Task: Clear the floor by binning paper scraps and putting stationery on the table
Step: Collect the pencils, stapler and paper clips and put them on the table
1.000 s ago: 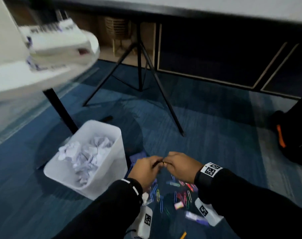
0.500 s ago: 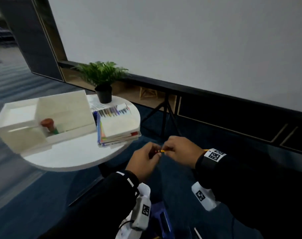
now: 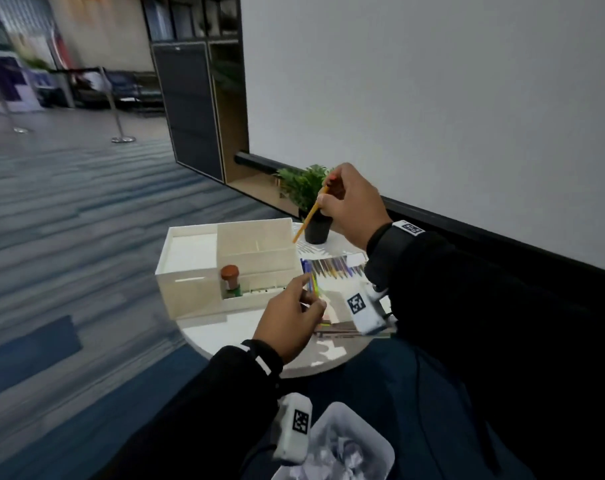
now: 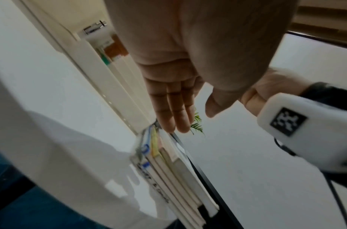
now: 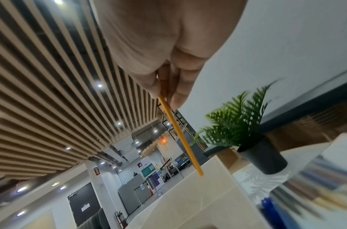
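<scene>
Potted fern (image 3: 308, 199) at counter's far edge. Cream organiser box (image 3: 225, 268) holds brown-capped bottle (image 3: 230, 277). Book stack (image 4: 174, 167) just beside the box.

Head view looks down at table (image 3: 225, 336); wrist views look close along fingers.

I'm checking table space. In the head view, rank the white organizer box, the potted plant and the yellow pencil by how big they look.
1. White organizer box, clearly largest.
2. Potted plant.
3. Yellow pencil, thinnest; the right hand holds it nearer the camera, so its length looks exaggerated.
</scene>
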